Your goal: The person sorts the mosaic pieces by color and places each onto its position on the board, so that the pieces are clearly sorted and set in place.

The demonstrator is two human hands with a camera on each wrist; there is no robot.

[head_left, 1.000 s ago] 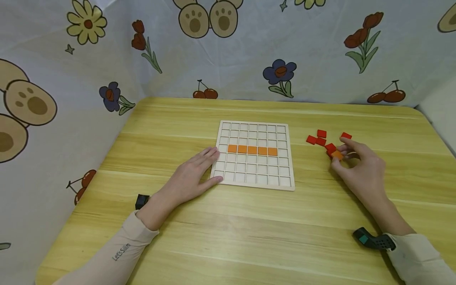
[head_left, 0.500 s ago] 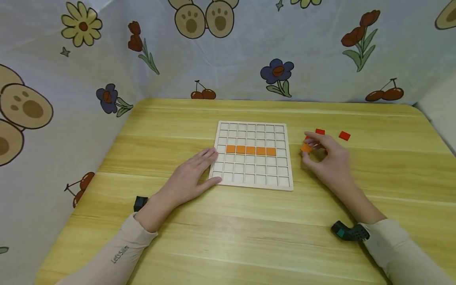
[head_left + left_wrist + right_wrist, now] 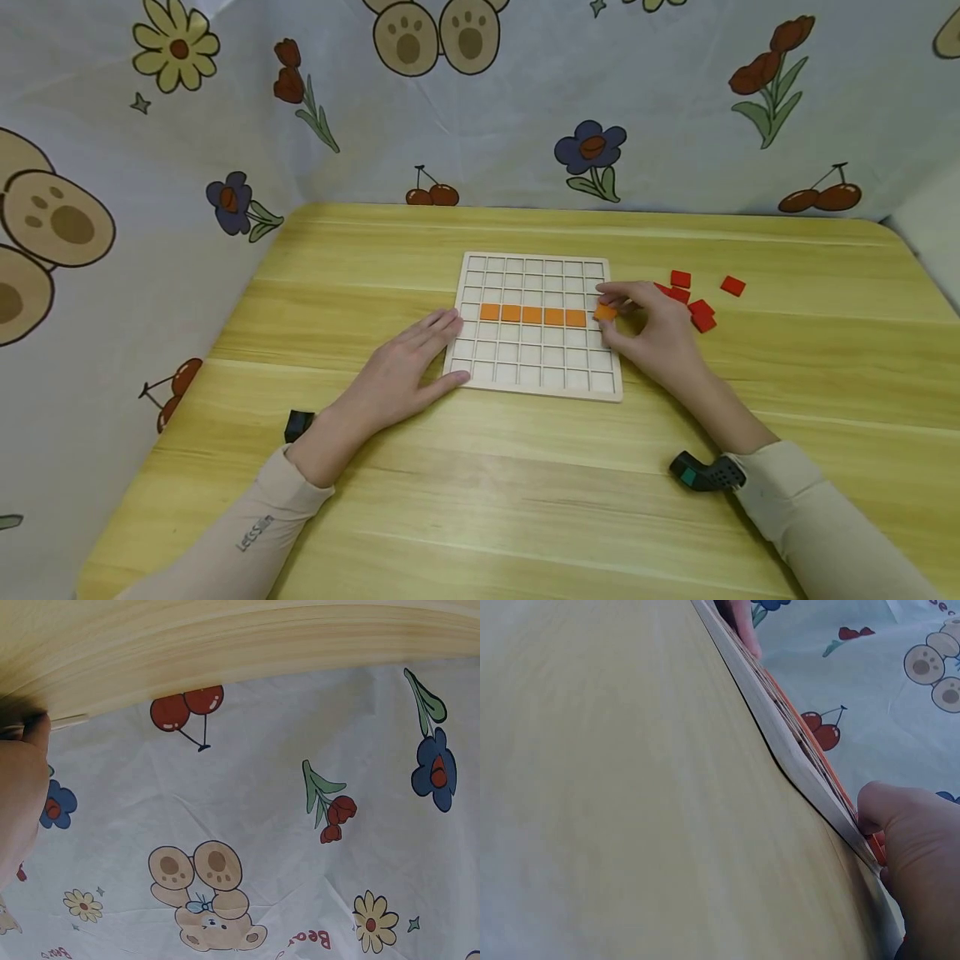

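A pale wooden grid board point(image 3: 540, 358) lies on the table in the head view, with a row of several orange square tiles point(image 3: 532, 316) set in one line of its cells. My left hand point(image 3: 393, 375) rests flat at the board's left edge, fingertips and thumb on the frame. Between thumb and fingers my right hand point(image 3: 652, 333) pinches another orange tile point(image 3: 605, 312), over the right end of that same row. In the right wrist view, the right hand point(image 3: 919, 855) is at the board's edge. Only part of the left hand point(image 3: 21, 795) shows in the left wrist view.
Several loose red tiles point(image 3: 702, 316) lie on the wooden table point(image 3: 465, 492) right of the board, some partly behind the right hand; a single red tile point(image 3: 733, 286) is farther right. A cloth point(image 3: 480, 117) with printed flowers and bears hangs behind the table's far edge.
My right hand has carried the orange tile leftward from beside the red tiles to the board's right side. The left hand stays in place on the board's edge.
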